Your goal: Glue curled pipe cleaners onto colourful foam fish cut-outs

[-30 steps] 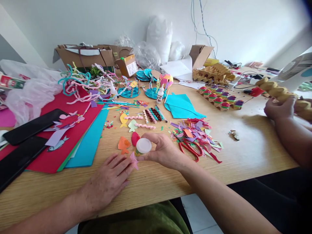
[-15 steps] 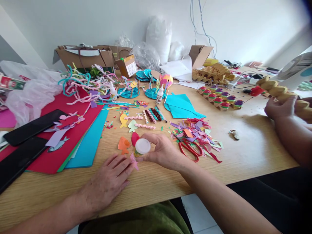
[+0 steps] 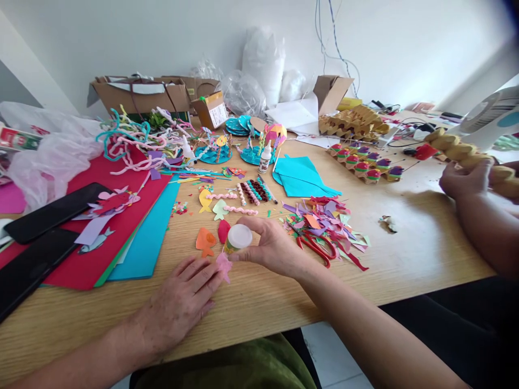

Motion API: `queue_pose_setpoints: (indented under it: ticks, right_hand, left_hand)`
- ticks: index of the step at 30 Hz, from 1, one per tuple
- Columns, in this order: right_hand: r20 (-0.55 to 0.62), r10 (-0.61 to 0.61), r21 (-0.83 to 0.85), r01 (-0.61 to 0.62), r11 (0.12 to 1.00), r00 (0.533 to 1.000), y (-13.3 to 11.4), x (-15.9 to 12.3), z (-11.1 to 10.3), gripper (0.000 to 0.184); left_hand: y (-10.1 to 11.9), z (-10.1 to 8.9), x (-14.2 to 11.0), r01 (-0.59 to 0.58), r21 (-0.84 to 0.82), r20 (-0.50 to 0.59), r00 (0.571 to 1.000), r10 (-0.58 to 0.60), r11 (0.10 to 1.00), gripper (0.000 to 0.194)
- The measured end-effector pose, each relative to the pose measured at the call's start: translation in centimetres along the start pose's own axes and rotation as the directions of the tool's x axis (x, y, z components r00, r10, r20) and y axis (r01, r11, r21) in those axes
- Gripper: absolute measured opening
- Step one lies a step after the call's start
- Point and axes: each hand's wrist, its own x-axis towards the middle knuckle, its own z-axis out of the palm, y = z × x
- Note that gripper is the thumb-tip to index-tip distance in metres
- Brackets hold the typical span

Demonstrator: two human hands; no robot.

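Bottle (image 3: 239, 236) gripped in right fingers (image 3: 248, 254); left fingers (image 3: 204, 273) outstretched, touching pink paper (image 3: 224, 265).

The bottle (image 3: 238, 237) in the right hand (image 3: 271, 247) has a white upper end; the paper (image 3: 224, 266) touching the left hand (image 3: 182, 294) is pink. Ahead of that hand are one orange fish (image 3: 206, 241), one yellow fish (image 3: 205, 201) and yarn twists (image 3: 254, 192) in pink, brown and turquoise. Scissors (image 3: 318, 249) right of the right hand have red handles, among multicoloured scraps (image 3: 330, 216).

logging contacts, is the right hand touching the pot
Touching: the head view shows the right hand holding the pot, thumb against its near side.
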Motion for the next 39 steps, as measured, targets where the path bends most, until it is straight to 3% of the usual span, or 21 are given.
queue_pose_setpoints:
  ticks: [15, 39]
  right_hand:
    - [0.063, 0.031, 0.006, -0.032, 0.999, 0.998, -0.52, -0.12, 0.09, 0.025]
    - [0.031, 0.005, 0.0, -0.005, 1.0, 1.0, -0.39, -0.07, 0.14, 0.024]
  left_hand:
    - [0.07, 0.06, -0.09, 0.019, 0.015, -0.02, 1.0, -0.019, 1.0, 0.035]
    - [0.08, 0.16, -0.06, -0.011, 0.063, -0.028, 1.0, 0.013, 0.998, 0.035]
